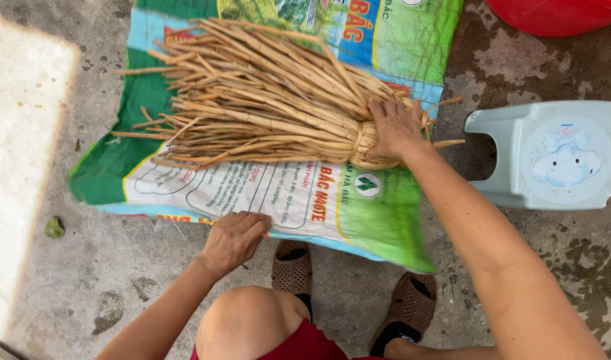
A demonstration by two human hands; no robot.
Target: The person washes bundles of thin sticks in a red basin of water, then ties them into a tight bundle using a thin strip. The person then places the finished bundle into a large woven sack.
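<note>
Crouching over a concrete floor (105,280), the person works from above with both hands on a spread-out woven plastic sack (359,220), printed green, white and blue.

Right hand (395,127): palm down on the tied end of a bundle of dried tan stalks (252,100), fingers curled over the band of wrapped fibre that binds it. Grip closed on the bundle, apparently pinning it in place. The bundle lies on the sack with its bound end to the right and its loose ends fanned out to the left, so the sack keeps it off the damp floor.

Left hand (233,237): at the near edge of the sack, fingers bent over the hem; grip closed on the edge, probably holding the sheet flat or tugging it straight.

Around: pale grey plastic stool (552,157) on its feet just right of the sack, clear of the bundle. Part of a red plastic tub (552,17) at the top right corner. Brown perforated sandals (292,267) on both feet, toes touching the sack's near edge. One small green leaf (53,228) on the floor, well to the left.
</note>
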